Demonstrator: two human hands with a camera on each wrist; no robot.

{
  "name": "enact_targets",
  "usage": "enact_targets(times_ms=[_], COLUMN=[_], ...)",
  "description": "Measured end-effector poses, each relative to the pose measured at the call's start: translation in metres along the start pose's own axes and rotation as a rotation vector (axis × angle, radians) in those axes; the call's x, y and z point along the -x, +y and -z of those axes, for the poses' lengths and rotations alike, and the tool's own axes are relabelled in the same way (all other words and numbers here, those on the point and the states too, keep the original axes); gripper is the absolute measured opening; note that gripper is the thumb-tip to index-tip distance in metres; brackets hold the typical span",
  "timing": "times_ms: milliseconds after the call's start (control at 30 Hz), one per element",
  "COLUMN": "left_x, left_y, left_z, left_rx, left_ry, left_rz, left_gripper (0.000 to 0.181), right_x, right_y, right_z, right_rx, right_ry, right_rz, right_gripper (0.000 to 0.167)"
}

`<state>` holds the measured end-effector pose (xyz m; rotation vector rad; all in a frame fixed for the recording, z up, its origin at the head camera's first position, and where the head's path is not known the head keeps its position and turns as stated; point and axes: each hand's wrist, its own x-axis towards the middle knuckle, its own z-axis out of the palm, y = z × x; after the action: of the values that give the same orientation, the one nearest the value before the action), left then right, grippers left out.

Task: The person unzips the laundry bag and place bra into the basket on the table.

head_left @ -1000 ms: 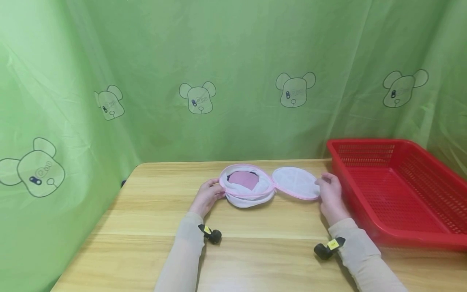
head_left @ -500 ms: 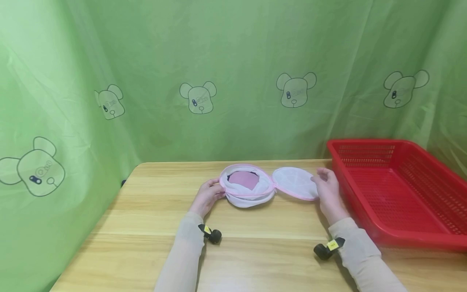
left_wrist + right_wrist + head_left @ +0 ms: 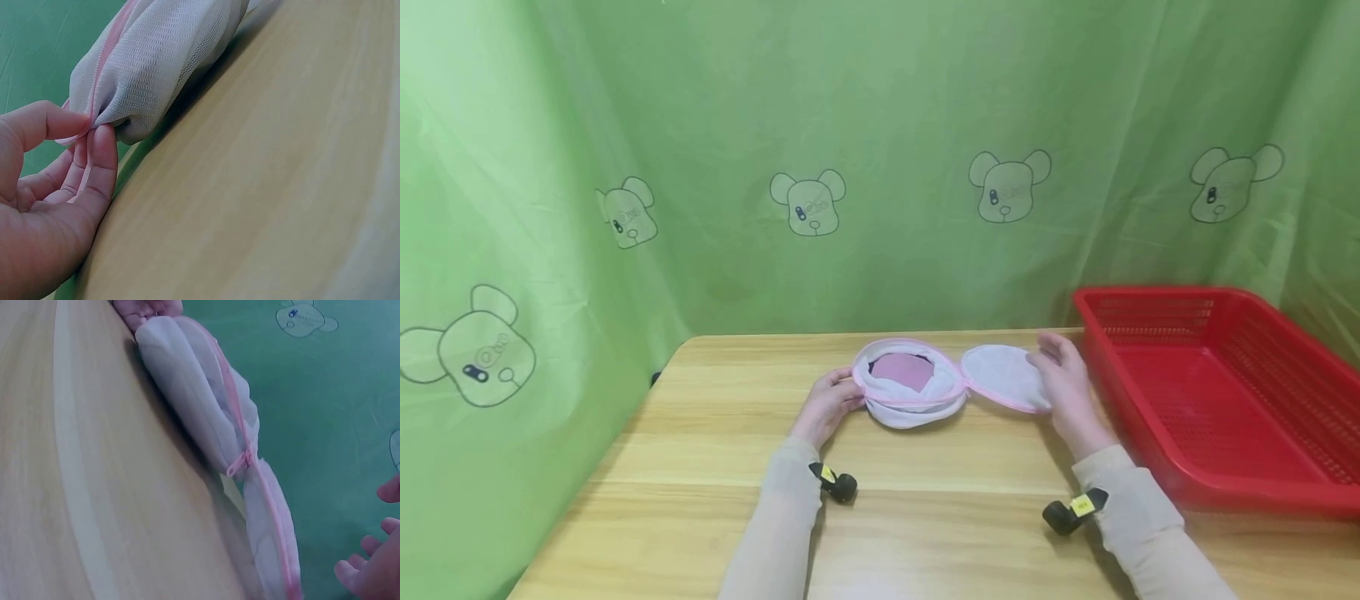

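Note:
A round white mesh laundry bag [image 3: 917,414] with pink zip trim lies unzipped on the table. Its round lid [image 3: 1002,377] is folded out to the right, and a pink zip pull [image 3: 237,465] hangs at the joint. Inside the bag sits a pink piece [image 3: 901,371] with a dark edge; its kind cannot be told. My left hand [image 3: 827,406] pinches the bag's left rim between thumb and fingers. Beside the lid's outer edge is my right hand [image 3: 1067,389], fingers loosely bent and, in the right wrist view, apart from the mesh.
A large red plastic basket [image 3: 1187,471] stands at the right, close to my right hand. The wooden table [image 3: 925,517] ends at a green curtain [image 3: 895,267] printed with bear heads, which also hangs along both sides.
My right hand has shifted a little to the left, so it covers more of the lid's outer edge. My left hand and the bag have stayed in place.

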<state>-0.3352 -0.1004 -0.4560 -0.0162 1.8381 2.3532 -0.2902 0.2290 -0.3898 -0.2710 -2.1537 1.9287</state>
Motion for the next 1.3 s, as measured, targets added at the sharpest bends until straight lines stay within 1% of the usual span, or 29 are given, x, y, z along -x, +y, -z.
enact_targets(times_ms=[200, 467, 667, 800, 900, 1100, 1233, 1300], left_x=[-0.001, 0.001, 0.001, 0.0, 0.0, -0.001, -0.002, -0.003], left_y=[-0.003, -0.004, -0.004, -0.004, -0.003, -0.001, -0.001, -0.001], left_z=[0.0, 0.001, 0.001, 0.002, 0.002, 0.001, 0.002, 0.002], left_rx=[-0.004, -0.011, -0.014, -0.014, -0.013, -0.002, -0.002, 0.001], left_ry=[-0.006, -0.009, -0.005, -0.009, -0.014, -0.009, -0.009, -0.006], left_rz=[-0.003, -0.007, 0.0, -0.001, -0.002, -0.003, 0.002, 0.006], left_gripper=[0.05, 0.049, 0.05, 0.05, 0.05, 0.05, 0.05, 0.05], right_x=[0.004, 0.007, 0.008, 0.005, 0.002, 0.003, 0.002, 0.002], right_y=[-0.009, -0.019, -0.023, -0.024, -0.024, -0.02, -0.013, -0.01], right_z=[-0.015, -0.039, -0.062, -0.079, -0.09, -0.109, -0.117, -0.121], right_rx=[0.003, -0.049, -0.08, -0.062, -0.039, 0.021, 0.083, 0.101], right_ry=[-0.048, -0.116, -0.138, -0.135, -0.145, -0.202, -0.254, -0.272], right_rz=[0.055, 0.081, 0.107, 0.126, 0.125, 0.149, 0.177, 0.176], right_gripper=[0.057, 0.057, 0.056, 0.056, 0.056, 0.052, 0.048, 0.049])
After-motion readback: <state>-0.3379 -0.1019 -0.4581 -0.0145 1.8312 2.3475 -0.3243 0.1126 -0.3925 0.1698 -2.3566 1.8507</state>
